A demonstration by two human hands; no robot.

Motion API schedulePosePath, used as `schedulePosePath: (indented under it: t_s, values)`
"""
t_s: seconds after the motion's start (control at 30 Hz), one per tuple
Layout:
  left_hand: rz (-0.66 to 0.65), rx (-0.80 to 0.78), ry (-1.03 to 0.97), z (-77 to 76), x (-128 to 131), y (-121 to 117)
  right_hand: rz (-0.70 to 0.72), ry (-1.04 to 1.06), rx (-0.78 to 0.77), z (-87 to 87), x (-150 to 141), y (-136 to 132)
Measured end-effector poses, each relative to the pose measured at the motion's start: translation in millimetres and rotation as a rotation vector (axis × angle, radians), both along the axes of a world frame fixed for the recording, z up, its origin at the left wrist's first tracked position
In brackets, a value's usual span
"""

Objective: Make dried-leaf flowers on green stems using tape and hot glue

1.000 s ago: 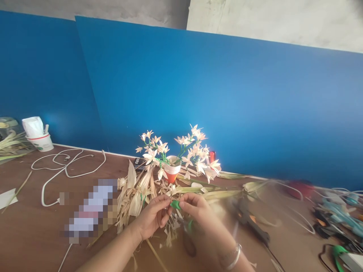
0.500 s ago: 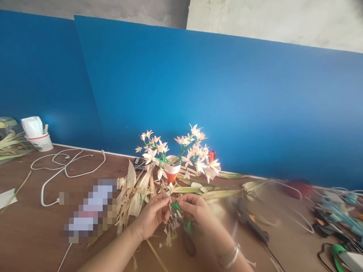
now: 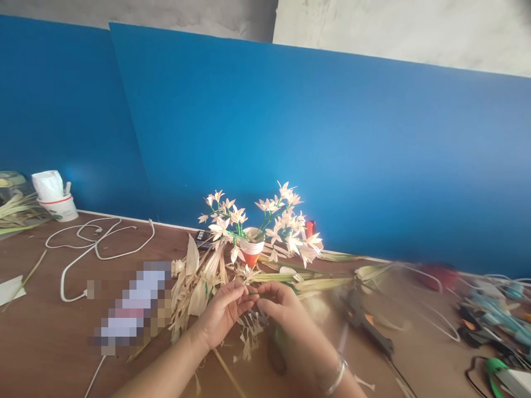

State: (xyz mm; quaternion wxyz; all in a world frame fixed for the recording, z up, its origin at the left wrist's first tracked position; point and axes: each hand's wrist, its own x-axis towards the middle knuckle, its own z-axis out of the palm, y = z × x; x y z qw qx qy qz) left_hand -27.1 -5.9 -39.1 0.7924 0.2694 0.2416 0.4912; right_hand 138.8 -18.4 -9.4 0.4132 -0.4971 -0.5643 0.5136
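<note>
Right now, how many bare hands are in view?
2: the left hand and the right hand, side by side in front of the red-and-white cup, a thin green strip between them.

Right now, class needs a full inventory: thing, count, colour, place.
Cup: one or stacked, white-orange, back middle
Flowers: many, cream, around cup
Dried leaves: many, tan, middle
Strip: one, green, middle front
Cables: several, white, left, right
Tub: one, white, back left
Paper: one, white, far left
Glue gun: one, black, right
Pixelated item: one, pale, left
Clutter: uncountable, mixed, far right
Table: one, brown, beneath
Panels: two, blue, behind
Wall: one, grey, top
Bracelet: one, silver, right wrist
Left hand: one, bare, middle
Right hand: one, bare, middle
</note>
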Motion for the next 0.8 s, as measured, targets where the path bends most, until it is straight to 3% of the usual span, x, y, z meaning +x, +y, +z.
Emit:
schedulePosePath:
  t_s: [0.23,0.37,0.8]
  values:
    - [-0.005,-0.022,0.039,-2.7,0.7,1.7,0.037,-0.089,0.069,-0.1,1.2,0.5]
    - [-0.012,-0.021,0.069,-2.8,2.9,1.5,0.040,-0.021,0.071,0.1,3.7,0.6]
    - [-0.189,-0.093,0.057,-0.2,5.7,-3.3,-0.028,-0.092,0.177,-2.6,-2.8,-0.6]
